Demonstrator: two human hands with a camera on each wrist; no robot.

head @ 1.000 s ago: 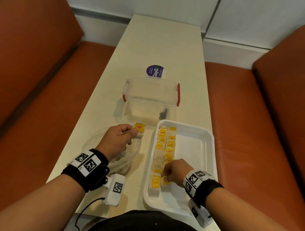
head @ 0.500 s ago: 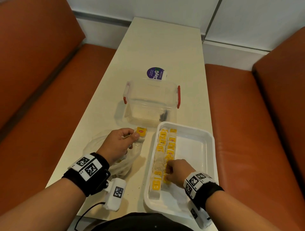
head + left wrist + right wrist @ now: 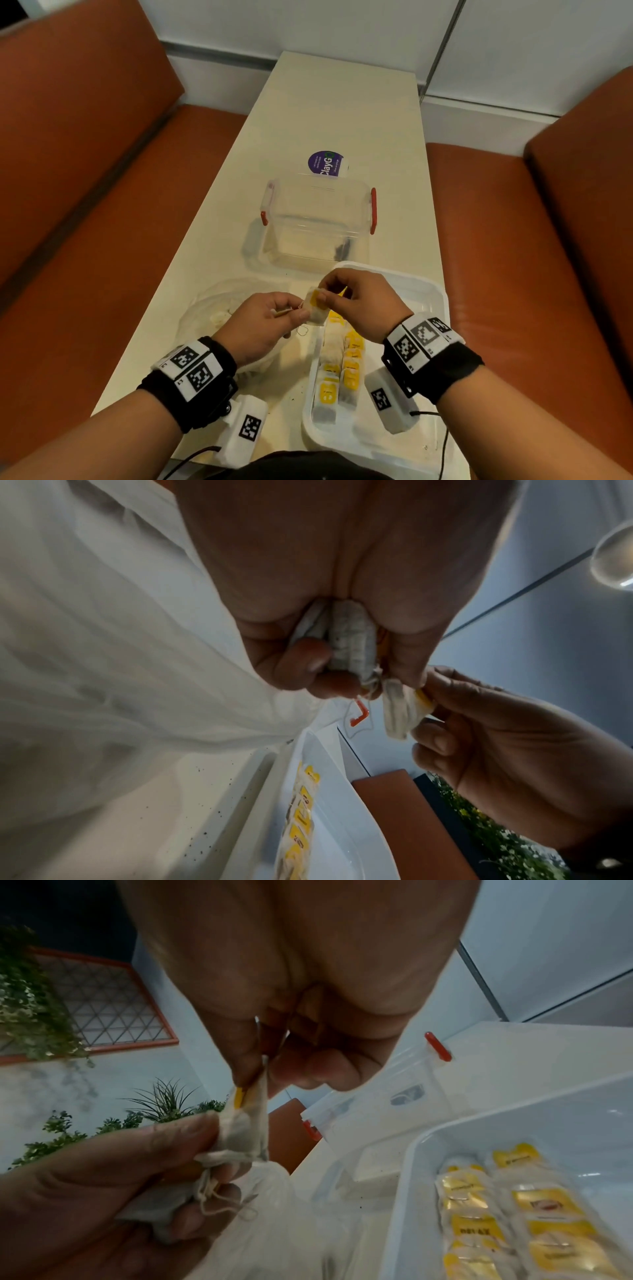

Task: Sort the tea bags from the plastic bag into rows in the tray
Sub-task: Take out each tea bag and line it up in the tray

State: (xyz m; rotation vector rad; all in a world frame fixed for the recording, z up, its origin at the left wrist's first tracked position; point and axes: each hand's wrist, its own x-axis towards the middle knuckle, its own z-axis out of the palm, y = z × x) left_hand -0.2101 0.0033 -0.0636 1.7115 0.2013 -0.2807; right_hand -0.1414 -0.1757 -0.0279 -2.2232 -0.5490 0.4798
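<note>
Here, hand-over: both hands meet above the near-left corner of the tray, a tea bag stretched between them, likely so one bag can be peeled off a clump.
Left hand: curled round a small bundle of tea bags, thumb pinning the bag being passed; holding several probably saves trips to the plastic bag.
Right hand: thumb and forefinger pinch the bag's top edge by its yellow tag, other fingers tucked; a tag-end grip should let it lie flat, label up.
Strings: loose loops hang under the left fingers and could snag as the bags part.
Rows: two lines of bags run along the tray's left side, tags up; the rest of the floor is bare, so the job looks well short of done.
Plastic bag: crumpled on the table left of the tray, beneath the left wrist, within easy reach.
</note>
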